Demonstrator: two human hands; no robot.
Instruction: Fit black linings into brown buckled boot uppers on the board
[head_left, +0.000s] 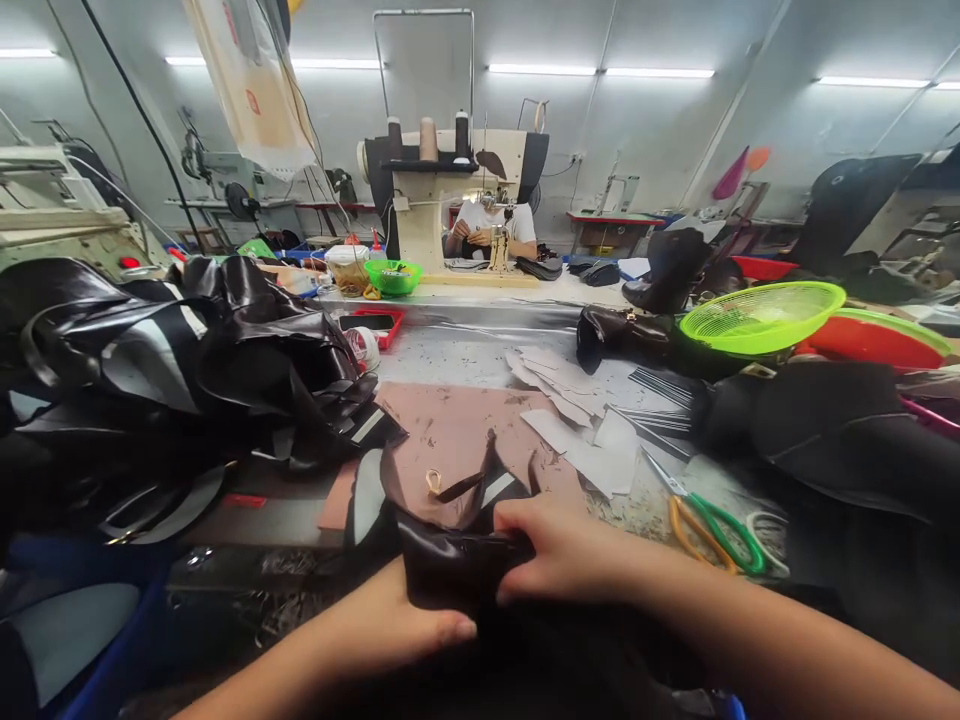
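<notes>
A shiny dark brown leather boot upper [442,560] is in both my hands at the table's front edge. My left hand [420,610] grips its lower left side, with the thumb in front and the fingers hidden behind the leather. Higher up, my right hand [544,550] is closed over the top edge at the right. A narrow strap [461,487] with a gold-coloured buckle [433,483] sticks up from the piece. Behind it lies a pinkish board [465,415]. Scissors [705,520] with green and orange handles rest to the right of my right hand.
A heap of dark leather pieces [247,330] covers the left side. Paper-like pieces [581,440] lie beyond the board. Green sieve baskets [761,315] and dark boots [626,335] stand right. Across the table, a person [495,230] sits behind a sewing machine [420,210].
</notes>
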